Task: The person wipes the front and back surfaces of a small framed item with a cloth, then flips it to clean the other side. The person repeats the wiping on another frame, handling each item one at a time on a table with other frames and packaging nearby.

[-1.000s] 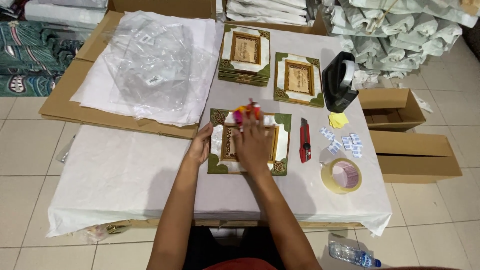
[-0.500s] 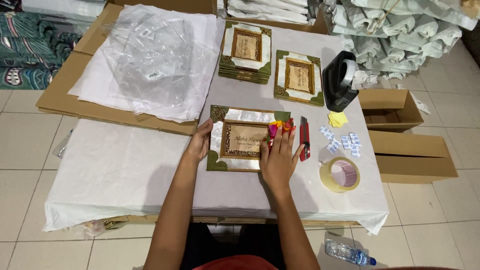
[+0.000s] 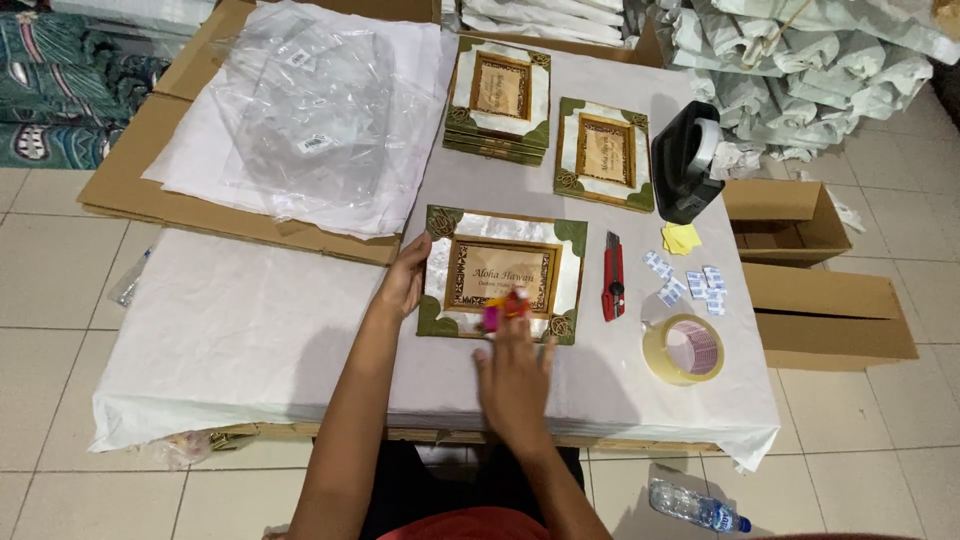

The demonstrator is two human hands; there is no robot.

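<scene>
The left hand [image 3: 403,285] is lying open against the left edge of the picture frame [image 3: 503,275], which is resting flat on the white-covered table [image 3: 250,330]. The right hand [image 3: 515,375] is gripping a small pink and orange object [image 3: 503,308] at the frame's lower edge. Two cardboard boxes [image 3: 810,260] are sitting open to the right, contents unclear.

- right hand [image 3: 515,375] motion-blurred; the small pink-and-orange thing [image 3: 503,308] at its fingertips is too smeared to identify, possibly a cloth or duster.
- frame [image 3: 502,273] lower edge partly hidden behind that thing.
- water bottle [image 3: 697,505] partly tucked under the table cover [image 3: 250,330].
</scene>
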